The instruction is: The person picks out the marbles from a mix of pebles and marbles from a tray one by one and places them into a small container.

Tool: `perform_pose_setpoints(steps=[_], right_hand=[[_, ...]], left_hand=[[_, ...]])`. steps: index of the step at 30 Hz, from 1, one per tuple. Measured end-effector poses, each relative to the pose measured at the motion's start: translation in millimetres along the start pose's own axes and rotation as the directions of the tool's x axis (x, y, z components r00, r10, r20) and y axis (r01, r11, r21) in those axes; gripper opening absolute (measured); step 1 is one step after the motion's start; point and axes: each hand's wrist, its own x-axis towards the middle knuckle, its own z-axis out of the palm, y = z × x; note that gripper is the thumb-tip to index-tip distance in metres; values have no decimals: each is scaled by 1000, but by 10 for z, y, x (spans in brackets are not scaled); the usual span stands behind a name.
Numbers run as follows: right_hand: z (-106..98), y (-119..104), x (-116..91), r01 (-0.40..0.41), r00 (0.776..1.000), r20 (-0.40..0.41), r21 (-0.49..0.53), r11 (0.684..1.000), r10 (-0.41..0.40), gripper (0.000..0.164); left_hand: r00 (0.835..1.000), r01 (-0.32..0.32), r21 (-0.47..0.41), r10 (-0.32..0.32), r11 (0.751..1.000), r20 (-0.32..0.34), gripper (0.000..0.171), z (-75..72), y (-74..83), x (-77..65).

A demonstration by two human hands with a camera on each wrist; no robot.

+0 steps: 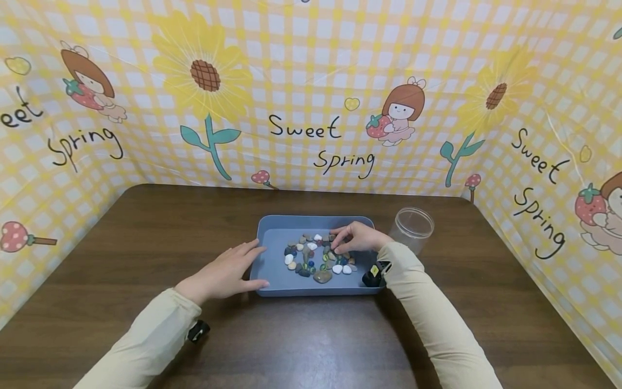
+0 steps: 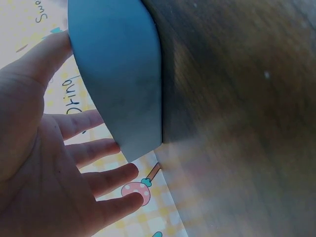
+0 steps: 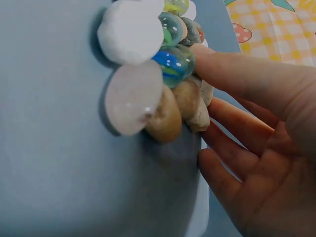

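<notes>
My left hand [image 1: 227, 273] is at the left end of a blue-grey tray [image 1: 272, 289], fingers spread, fingertips and thumb against its rim. In the left wrist view, the fingers touch the tray's outer wall [image 2: 118, 84]. My right hand [image 1: 362, 237] reaches down over pebbles and marbles laid out in loops in the tray. In the right wrist view its thumb [image 3: 222, 69] comes close beside a blue-swirled glass marble [image 3: 173, 64]. White pebbles [image 3: 131, 32] and a tan pebble [image 3: 165, 116] lie nearby. Stones hide the forefinger's tip, so I cannot tell whether it pinches one.
A clear plastic jar [image 1: 413, 229] stands just right of the tray, close to my right forearm. A large brown-grey pebble [image 1: 322, 276] lies at the front of the arrangement. The wooden table [image 1: 194, 216] meets a yellow checked cloth [image 1: 301, 65] at the back and sides.
</notes>
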Motion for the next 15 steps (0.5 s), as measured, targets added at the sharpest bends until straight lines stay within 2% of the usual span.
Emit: perform_pose_setpoints(steps=[15], right_hand=[[-35,-25,-34,46,999,5,-19,999,-46,14]], left_hand=[[1000,15,1,-15,1000,5,75,6,-1,13]])
